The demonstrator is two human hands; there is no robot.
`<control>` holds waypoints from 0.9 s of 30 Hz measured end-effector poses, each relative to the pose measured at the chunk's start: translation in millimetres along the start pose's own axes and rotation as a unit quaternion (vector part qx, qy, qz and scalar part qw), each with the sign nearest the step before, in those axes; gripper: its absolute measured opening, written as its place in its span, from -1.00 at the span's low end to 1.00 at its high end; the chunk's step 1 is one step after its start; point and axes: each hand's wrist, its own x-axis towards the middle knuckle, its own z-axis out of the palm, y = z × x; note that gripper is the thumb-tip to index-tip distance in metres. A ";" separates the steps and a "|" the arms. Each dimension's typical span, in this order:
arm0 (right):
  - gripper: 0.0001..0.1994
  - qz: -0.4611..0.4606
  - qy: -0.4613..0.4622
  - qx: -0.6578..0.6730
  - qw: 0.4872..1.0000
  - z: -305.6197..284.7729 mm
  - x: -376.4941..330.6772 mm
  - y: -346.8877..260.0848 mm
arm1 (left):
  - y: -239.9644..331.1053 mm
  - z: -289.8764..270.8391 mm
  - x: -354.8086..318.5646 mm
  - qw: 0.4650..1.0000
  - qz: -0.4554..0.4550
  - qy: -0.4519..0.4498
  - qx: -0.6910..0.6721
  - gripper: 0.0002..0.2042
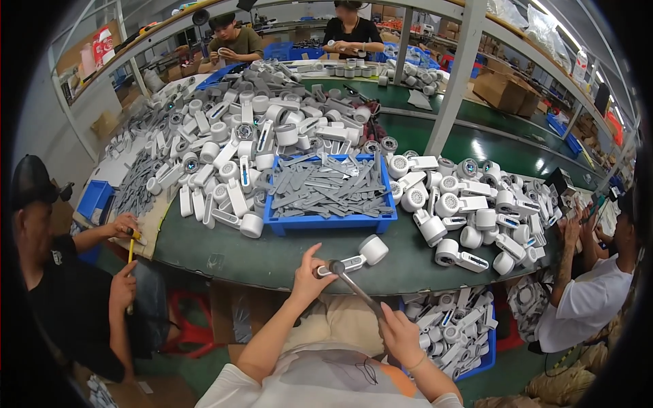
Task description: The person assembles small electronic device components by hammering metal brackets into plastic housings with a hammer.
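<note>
At the near edge of the green table, my left hand grips the handle of a white handheld fan, whose round head points right and rests on the tabletop. My right hand is closed around the lower handle of a hammer. The hammer's dark head lies over the fan's handle, close to my left fingers; whether it touches is unclear. Just beyond stands a blue bin heaped with flat grey plastic strips.
Piles of white fans flank the bin, and a blue crate of fans stands below the table on my right. A grey post rises behind. One co-worker sits left with a yellow-handled hammer, another right, two across.
</note>
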 end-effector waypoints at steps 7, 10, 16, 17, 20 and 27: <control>-0.55 0.017 -0.049 -0.028 0.998 2.8 -1.6 -2.6 | -2.3 0.4 -0.4 0.999 -0.025 -0.004 0.020 -0.22; -0.55 0.005 -0.080 -0.043 0.996 7.7 -3.3 2.5 | -1.3 1.6 -1.4 1.000 -0.019 -0.005 0.022 -0.21; -0.55 0.079 0.041 -0.019 0.996 -2.1 -5.6 10.4 | -3.9 1.6 1.6 0.999 -0.030 -0.015 0.006 -0.27; -0.56 0.085 0.026 -0.028 0.996 -2.0 -2.8 17.2 | -2.3 1.7 1.9 0.999 -0.028 -0.014 0.006 -0.27; -0.57 0.090 0.038 0.000 0.995 -13.0 -0.3 16.7 | -1.9 0.2 2.3 0.999 -0.049 -0.019 -0.004 -0.31; -0.57 0.103 0.026 -0.002 0.994 -8.0 -4.0 29.1 | 24.1 4.0 4.9 0.957 0.077 -0.112 0.257 -0.53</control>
